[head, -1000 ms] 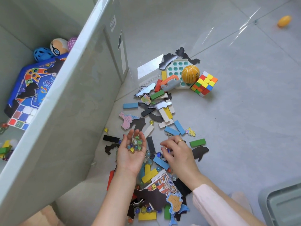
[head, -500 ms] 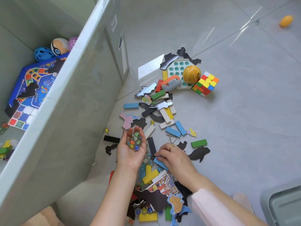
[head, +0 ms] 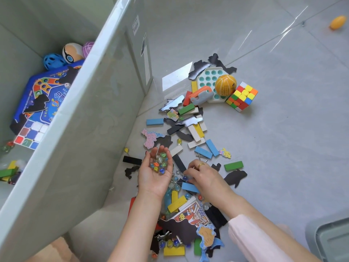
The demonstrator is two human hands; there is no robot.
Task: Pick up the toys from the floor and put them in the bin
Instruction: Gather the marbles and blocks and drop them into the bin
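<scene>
My left hand is cupped palm up just above the floor, holding several glass marbles. Beside it my right hand reaches down into the pile, its fingertips pinching a blue marble on the floor. Around both hands lie coloured wooden blocks, black puzzle pieces and more loose marbles. The large pale green bin stands to the left, and inside it are a blue game board and some balls.
Farther back sit a colour cube, an orange ball on a white peg tray, and a grey-orange toy. An orange object lies far right. A grey lid corner shows at bottom right.
My right hand has slid left and nearer, from the blocks down to the marbles beside my left hand. The left hand stays cupped and has barely moved.
</scene>
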